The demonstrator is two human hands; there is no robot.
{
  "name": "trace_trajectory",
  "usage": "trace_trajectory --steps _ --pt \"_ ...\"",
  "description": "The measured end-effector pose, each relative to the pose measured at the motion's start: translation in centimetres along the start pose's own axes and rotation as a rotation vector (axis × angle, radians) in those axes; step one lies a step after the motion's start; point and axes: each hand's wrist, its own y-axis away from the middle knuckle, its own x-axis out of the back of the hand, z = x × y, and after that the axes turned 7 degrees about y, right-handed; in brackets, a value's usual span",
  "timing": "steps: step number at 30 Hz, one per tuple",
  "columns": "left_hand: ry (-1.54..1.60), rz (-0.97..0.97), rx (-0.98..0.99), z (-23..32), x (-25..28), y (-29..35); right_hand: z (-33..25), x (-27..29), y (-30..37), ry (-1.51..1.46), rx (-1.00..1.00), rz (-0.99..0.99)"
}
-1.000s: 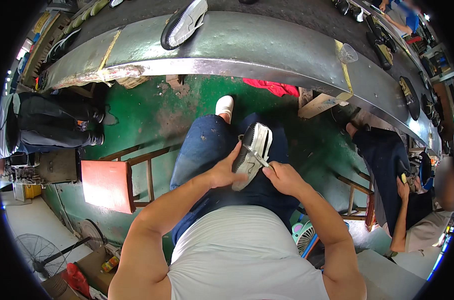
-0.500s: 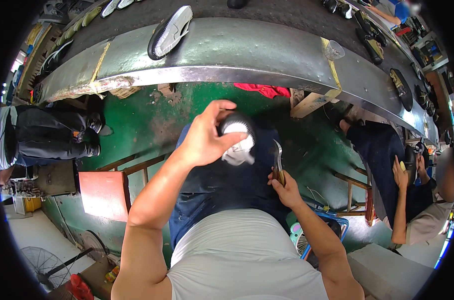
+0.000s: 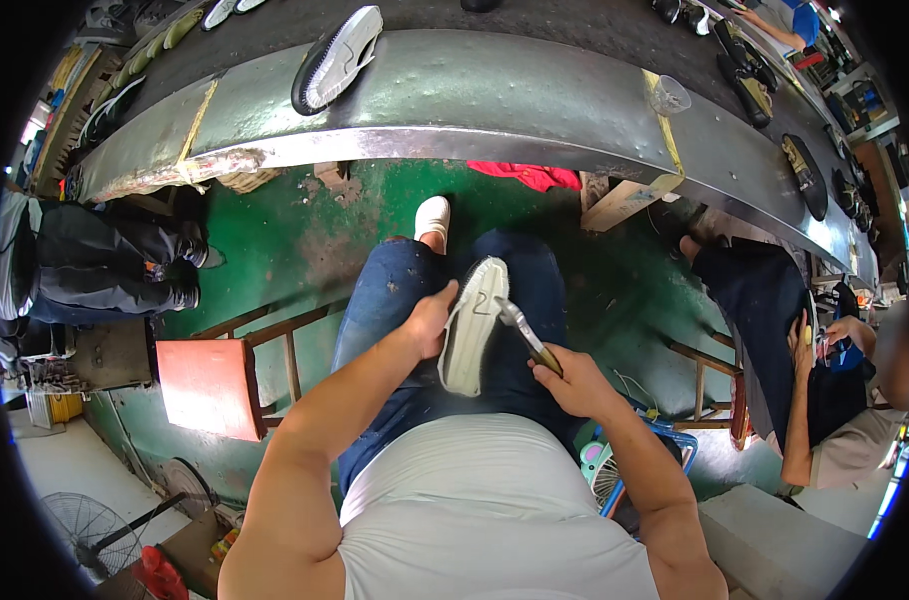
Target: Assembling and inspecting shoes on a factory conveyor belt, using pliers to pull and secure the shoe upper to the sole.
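Note:
My left hand (image 3: 432, 322) grips a shoe (image 3: 465, 345) by its side. The shoe is turned over above my thighs, its off-white sole facing up with a dark mark on it and its toe end pointing away from me. Closed round a handle at the right is my right hand (image 3: 569, 381), holding a hammer (image 3: 527, 338) with a curved metal head and a wood-coloured grip. The hammer's head is at the sole's right edge, near the toe end; whether it touches cannot be told.
A metal-edged bench (image 3: 455, 95) curves across the far side, carrying a black-and-white shoe (image 3: 337, 62), a clear cup (image 3: 670, 95) and several more shoes. A red-topped stool (image 3: 210, 388) stands at left. A co-worker (image 3: 865, 430) sits at right; a small fan (image 3: 602, 475) is near my right side.
The shoe has come down closer to my lap and turned from its dark, stitched end to its sole. My right hand has raised the hammer and brought its head leftward to the shoe.

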Motion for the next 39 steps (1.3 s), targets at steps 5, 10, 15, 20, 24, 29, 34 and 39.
trace_trajectory --steps 5,10,15,20,24,29,34,39 --pt "-0.084 -0.101 -0.234 -3.3 -0.3 2.4 0.5 0.3 -1.5 0.334 0.265 -0.122" --pt "-0.232 -0.142 -0.435 -5.4 1.3 1.4 -1.9 0.8 -1.6 0.664 0.325 -0.034" --pt "-0.373 -0.101 -0.475 -6.1 1.5 1.5 -7.0 3.6 -4.5 0.683 -0.007 -0.431" --pt "-0.166 -0.108 -0.377 -5.9 2.4 1.9 -4.1 0.5 -4.9 0.530 0.055 -0.376" --pt "-0.157 -0.133 -0.319 -5.1 2.1 1.4 -1.4 -4.9 -3.2 0.210 -0.025 -0.099" --pt "-0.233 0.004 -0.321 -3.3 -1.2 3.5 0.9 -6.4 -2.9 -0.033 -0.134 -0.108" --pt "-0.251 -0.042 -0.330 -3.2 -0.9 2.1 2.0 0.6 -3.8 -0.758 -0.458 -0.597" --pt "-0.504 0.101 -0.245 -1.9 -2.4 2.8 -0.2 2.8 -4.0 -0.207 -0.361 -0.447"
